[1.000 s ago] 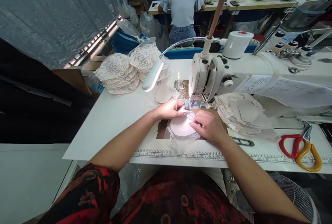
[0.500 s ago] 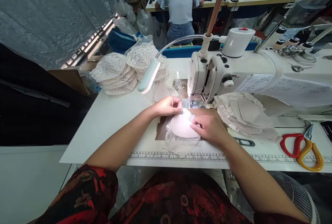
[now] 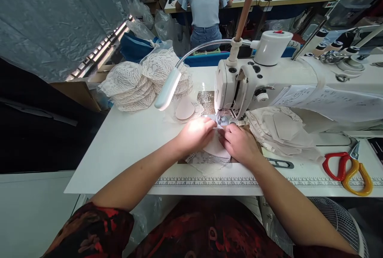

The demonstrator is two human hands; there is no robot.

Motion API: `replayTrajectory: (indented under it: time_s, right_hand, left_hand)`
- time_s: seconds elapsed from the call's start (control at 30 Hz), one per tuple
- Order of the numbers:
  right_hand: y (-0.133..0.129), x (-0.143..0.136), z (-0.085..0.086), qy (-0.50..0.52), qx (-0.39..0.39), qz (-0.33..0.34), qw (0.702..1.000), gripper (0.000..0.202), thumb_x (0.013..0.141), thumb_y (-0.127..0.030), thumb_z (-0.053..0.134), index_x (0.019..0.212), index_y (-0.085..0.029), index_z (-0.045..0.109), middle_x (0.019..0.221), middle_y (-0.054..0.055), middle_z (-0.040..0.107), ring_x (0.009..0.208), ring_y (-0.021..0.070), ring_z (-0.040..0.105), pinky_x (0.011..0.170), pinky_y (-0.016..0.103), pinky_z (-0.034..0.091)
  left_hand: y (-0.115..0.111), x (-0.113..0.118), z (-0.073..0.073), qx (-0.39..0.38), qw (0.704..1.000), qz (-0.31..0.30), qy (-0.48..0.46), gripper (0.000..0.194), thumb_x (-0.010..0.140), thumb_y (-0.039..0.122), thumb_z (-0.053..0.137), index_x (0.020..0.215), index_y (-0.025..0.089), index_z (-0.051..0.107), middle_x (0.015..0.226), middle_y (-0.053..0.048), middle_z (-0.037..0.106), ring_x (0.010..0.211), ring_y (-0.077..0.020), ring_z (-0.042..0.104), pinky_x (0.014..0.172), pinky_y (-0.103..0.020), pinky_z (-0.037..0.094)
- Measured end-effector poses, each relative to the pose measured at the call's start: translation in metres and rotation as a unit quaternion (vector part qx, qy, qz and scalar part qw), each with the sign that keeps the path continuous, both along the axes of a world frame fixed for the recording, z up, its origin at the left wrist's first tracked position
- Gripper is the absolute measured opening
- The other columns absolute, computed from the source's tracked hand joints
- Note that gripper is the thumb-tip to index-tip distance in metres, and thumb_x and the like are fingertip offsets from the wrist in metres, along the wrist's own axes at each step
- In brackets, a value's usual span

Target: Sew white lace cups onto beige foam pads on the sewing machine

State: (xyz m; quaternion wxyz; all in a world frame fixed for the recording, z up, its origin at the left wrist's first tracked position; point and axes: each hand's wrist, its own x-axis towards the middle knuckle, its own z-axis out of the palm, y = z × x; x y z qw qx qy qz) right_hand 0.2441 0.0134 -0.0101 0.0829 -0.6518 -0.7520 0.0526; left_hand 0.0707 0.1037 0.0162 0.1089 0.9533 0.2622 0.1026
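Note:
A white lace-edged fabric piece (image 3: 216,148) lies just in front of the sewing machine (image 3: 230,86), under its needle and presser foot (image 3: 219,120). My left hand (image 3: 199,132) has its fingers closed on the far left edge of the piece, close to the foot. On the far right edge, my right hand (image 3: 239,144) pinches the same fabric. The fingertips of both hands nearly meet at the foot and partly hide the fabric there.
Stacks of white lace pieces (image 3: 128,84) stand at the back left, and one cut piece (image 3: 184,108) lies nearer. A lamp (image 3: 168,89) overhangs the table. Right are fabric scraps (image 3: 281,130), scissors (image 3: 348,170) and a ruler strip (image 3: 209,182). A person (image 3: 205,2) sits ahead.
My left hand has turned over the fabric and moved slightly right, nearer the foot. My right hand has moved up toward it. The fabric has shifted forward to the needle.

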Motion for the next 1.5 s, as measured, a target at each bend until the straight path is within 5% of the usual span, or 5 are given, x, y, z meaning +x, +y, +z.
replayTrajectory:
  time_s: [0.27,0.67,0.93,1.1,1.5]
  right_hand:
    - [0.001,0.001,0.000,0.031,-0.010,-0.002,0.999,0.034,0.095,-0.033,0.046,0.121,-0.022,0.064,0.098,0.007,0.065,0.085,0.0213,0.056,0.073,0.032,0.038]
    - [0.007,-0.005,0.003,0.019,-0.006,-0.045,0.999,0.036,0.093,-0.033,0.048,0.124,-0.024,0.063,0.097,0.006,0.067,0.080,0.0212,0.058,0.064,0.031,0.035]
    - [0.004,0.006,-0.008,0.081,0.027,-0.061,0.994,0.039,0.094,-0.024,0.040,0.124,-0.020,0.064,0.109,0.010,0.070,0.086,0.0212,0.064,0.071,0.030,0.045]
    - [0.004,0.009,-0.012,0.100,0.047,-0.054,0.992,0.041,0.090,-0.015,0.038,0.118,-0.017,0.067,0.109,0.010,0.071,0.084,0.0198,0.066,0.071,0.029,0.050]
    - [0.002,0.007,-0.012,0.082,0.078,-0.014,0.993,0.037,0.090,-0.014,0.043,0.112,-0.024,0.071,0.095,0.007,0.072,0.081,0.0183,0.063,0.067,0.026,0.046]
  left_hand:
    - [-0.005,-0.006,-0.028,0.039,0.998,-0.055,0.020,0.033,0.095,0.023,0.044,0.122,0.009,0.058,0.132,-0.016,0.059,0.124,-0.0284,0.053,0.100,-0.044,0.049]
    - [0.036,-0.010,-0.024,0.032,0.987,-0.151,0.049,0.047,0.094,0.030,0.045,0.135,0.009,0.052,0.143,-0.017,0.050,0.130,-0.0280,0.050,0.106,-0.044,0.044]
    - [0.024,-0.010,-0.010,0.059,0.979,-0.187,0.049,0.029,0.094,0.018,0.046,0.116,0.010,0.063,0.133,-0.017,0.057,0.125,-0.0288,0.050,0.103,-0.045,0.041]
    - [0.016,-0.009,-0.016,0.034,0.981,-0.190,0.029,0.033,0.094,0.034,0.050,0.113,0.010,0.062,0.110,-0.017,0.063,0.112,-0.0296,0.055,0.103,-0.049,0.039]
    - [0.022,-0.014,-0.023,0.030,0.979,-0.202,0.003,0.026,0.095,0.033,0.047,0.101,0.012,0.062,0.099,-0.013,0.061,0.105,-0.0273,0.054,0.106,-0.048,0.036]
